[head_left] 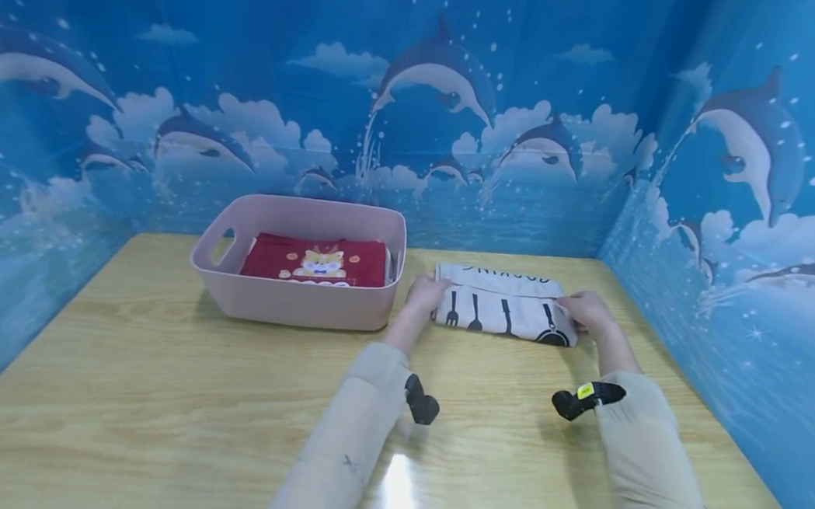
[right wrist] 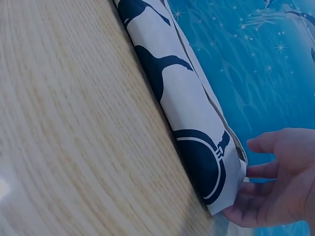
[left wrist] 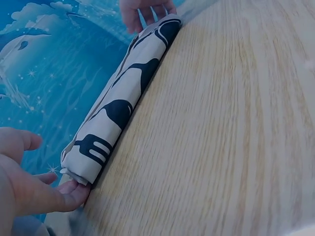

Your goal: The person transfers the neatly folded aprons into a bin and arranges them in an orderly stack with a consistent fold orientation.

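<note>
A folded white cloth point(head_left: 495, 307) printed with black kitchen utensils and lettering lies on the table, its long side across in front of me. At its left end is my left hand point(head_left: 428, 293); in the left wrist view the fingers point(left wrist: 74, 191) reach under the cloth's end, with the upper digit held apart from it. My right hand point(head_left: 588, 309) is at the opposite end. The right wrist view shows its fingers point(right wrist: 246, 209) touching the cloth's corner from the side and below, its thumb away from the fabric.
Left of the cloth stands a pink plastic basket point(head_left: 292, 303) with handle holes. Inside it lies a folded dark red cloth point(head_left: 274, 256) with a cartoon animal on it. Blue dolphin-print curtains point(head_left: 285, 83) border the wooden table point(head_left: 161, 395) at the back and sides.
</note>
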A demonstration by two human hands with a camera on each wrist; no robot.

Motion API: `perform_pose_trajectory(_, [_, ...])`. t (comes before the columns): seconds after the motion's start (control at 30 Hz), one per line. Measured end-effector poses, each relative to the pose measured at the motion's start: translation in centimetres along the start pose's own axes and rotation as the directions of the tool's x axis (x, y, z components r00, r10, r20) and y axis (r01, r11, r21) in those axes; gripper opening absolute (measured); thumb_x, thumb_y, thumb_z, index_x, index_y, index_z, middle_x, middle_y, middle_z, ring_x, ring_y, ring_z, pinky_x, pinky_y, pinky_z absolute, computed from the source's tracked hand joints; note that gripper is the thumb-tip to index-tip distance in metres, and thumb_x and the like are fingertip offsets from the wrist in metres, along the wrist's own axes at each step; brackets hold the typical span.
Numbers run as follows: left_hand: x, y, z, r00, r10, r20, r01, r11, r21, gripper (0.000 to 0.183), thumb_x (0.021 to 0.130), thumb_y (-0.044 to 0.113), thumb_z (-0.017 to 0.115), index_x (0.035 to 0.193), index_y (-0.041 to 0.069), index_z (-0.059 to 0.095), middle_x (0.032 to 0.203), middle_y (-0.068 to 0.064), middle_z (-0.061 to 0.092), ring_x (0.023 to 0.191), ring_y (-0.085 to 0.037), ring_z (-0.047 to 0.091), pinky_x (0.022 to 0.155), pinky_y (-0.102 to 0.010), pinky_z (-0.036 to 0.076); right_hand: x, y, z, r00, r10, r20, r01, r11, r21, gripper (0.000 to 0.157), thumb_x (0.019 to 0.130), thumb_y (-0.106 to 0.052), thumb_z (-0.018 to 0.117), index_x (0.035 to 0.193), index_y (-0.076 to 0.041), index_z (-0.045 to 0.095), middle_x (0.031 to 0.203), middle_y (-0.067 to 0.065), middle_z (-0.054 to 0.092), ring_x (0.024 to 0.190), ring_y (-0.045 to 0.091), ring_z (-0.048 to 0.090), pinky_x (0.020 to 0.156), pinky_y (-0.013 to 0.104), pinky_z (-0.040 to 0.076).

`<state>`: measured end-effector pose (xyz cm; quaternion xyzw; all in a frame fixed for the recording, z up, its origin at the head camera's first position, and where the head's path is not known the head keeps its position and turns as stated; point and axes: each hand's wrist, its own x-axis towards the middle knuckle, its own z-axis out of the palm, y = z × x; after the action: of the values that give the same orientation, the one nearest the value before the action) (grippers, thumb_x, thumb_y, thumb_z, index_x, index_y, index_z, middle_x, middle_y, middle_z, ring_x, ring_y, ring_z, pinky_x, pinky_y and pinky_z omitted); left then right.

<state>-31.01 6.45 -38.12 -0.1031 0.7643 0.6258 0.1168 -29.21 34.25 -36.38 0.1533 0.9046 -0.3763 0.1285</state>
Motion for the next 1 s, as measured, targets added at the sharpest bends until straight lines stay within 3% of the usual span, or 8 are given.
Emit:
perform_pose_trajectory(0.3, [0.0,-0.2,-0.9,1.000,0.011,0.010,-0.011,1.000,0.006,0.043,0.093,0.018,0.052,0.126,-0.010,0.047,0.124,-0.023,0.052,0.116,-0.030,0.049,0.100,-0.036,0.040,0.3,0.6,0.0,0.997,0.078,-0.009,-0.076,0.991,0.112,0.030,0.095,-0.020,0.042,0.104,0.007,0.047,0.063,0.001,0.042,0.051,0.009,0.043,0.049,0.022,0.044])
perform_pose_trajectory(0.47, [0.4,-0.5,-1.3,1.000,-0.002,0.021,0.004,0.998,-0.063,0.036,0.091,0.012,0.053,0.119,-0.011,0.053,0.105,-0.017,0.058,0.090,-0.023,0.057,0.078,-0.030,0.051,0.3,0.9,-0.3,0.989,0.128,0.067,-0.139,0.969,0.202,0.026,0.095,-0.024,0.045,0.103,0.000,0.045,0.070,0.002,0.046,0.055,0.009,0.046,0.052,0.022,0.045])
perform_pose_trajectory(0.63, [0.2,-0.8,-1.7,0.996,-0.060,0.073,0.069,0.988,-0.140,0.030,0.091,0.006,0.051,0.117,-0.009,0.053,0.083,-0.008,0.053,0.067,-0.015,0.050,0.058,-0.022,0.048,0.0,1.1,-0.7,0.979,0.126,0.163,-0.169,0.942,0.289,0.020,0.095,-0.023,0.044,0.097,-0.003,0.044,0.073,0.002,0.044,0.061,0.011,0.045,0.056,0.025,0.046])
perform_pose_trajectory(0.8, [-0.1,-0.9,-2.0,0.982,-0.122,0.145,0.147,0.973,-0.176,0.032,0.091,0.003,0.053,0.120,-0.009,0.050,0.080,-0.010,0.055,0.066,-0.017,0.053,0.063,-0.026,0.052,-0.2,1.8,-1.2,0.962,0.110,0.251,-0.201,0.906,0.373,0.013,0.097,-0.016,0.040,0.092,-0.005,0.045,0.071,0.000,0.043,0.062,0.010,0.044,0.056,0.024,0.045])
perform_pose_trajectory(1.0, [-0.3,-0.7,-2.2,0.967,-0.161,0.199,0.195,0.966,-0.168,0.034,0.086,-0.001,0.059,0.118,-0.010,0.052,0.095,-0.018,0.062,0.074,-0.021,0.058,0.075,-0.032,0.054,-0.5,2.6,-1.6,0.938,0.056,0.342,-0.224,0.852,0.473,0.026,0.099,-0.017,0.032,0.082,-0.009,0.050,0.069,-0.003,0.046,0.062,0.009,0.044,0.058,0.022,0.042])
